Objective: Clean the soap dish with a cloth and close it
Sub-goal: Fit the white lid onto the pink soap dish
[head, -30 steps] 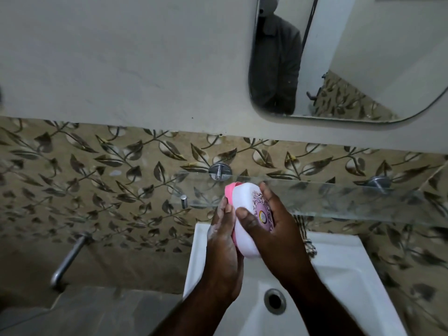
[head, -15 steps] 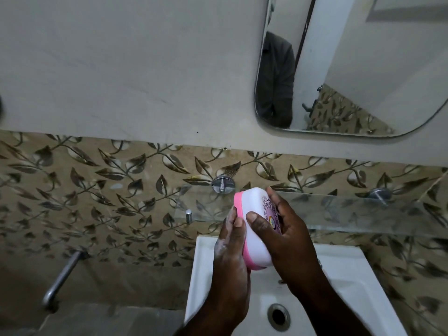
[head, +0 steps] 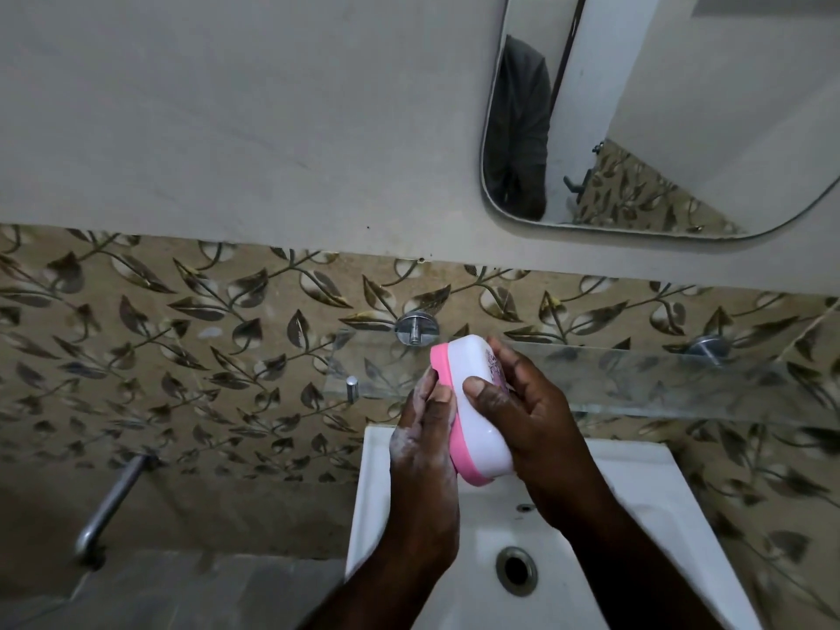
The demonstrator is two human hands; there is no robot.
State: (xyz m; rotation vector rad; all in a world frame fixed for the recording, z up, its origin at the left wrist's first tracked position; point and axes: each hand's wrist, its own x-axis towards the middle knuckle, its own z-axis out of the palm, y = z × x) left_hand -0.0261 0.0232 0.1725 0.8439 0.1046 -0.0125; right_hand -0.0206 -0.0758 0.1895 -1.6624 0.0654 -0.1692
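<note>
Soap dish: the white-lidded, pink-based oval plastic soap dish (head: 472, 411) is closed, stood on its edge and tilted, held in the air between both hands above the white ceramic sink (head: 659, 484).
Left hand: the left hand (head: 425, 452) (streaked with white soapy residue) holds the pink base side, its fingers (head: 427, 393) curled up along the rim.
Right hand: the right hand (head: 536, 420) grips the lid side, thumb pressed on the white top, the other fingers wrapped over the printed face.
Sink: a round metal drain (head: 517, 570) shows between the wrists.
Shelf: a clear glass shelf (head: 659, 379) runs along the wall just behind the dish, near a round chrome bracket (head: 416, 328).
Wall: brown leaf-patterned tiles (head: 182, 356) lie under plain plaster, with a rounded mirror (head: 682, 106) at upper right.
Left side: a metal pipe (head: 109, 507) juts from the tiles.
</note>
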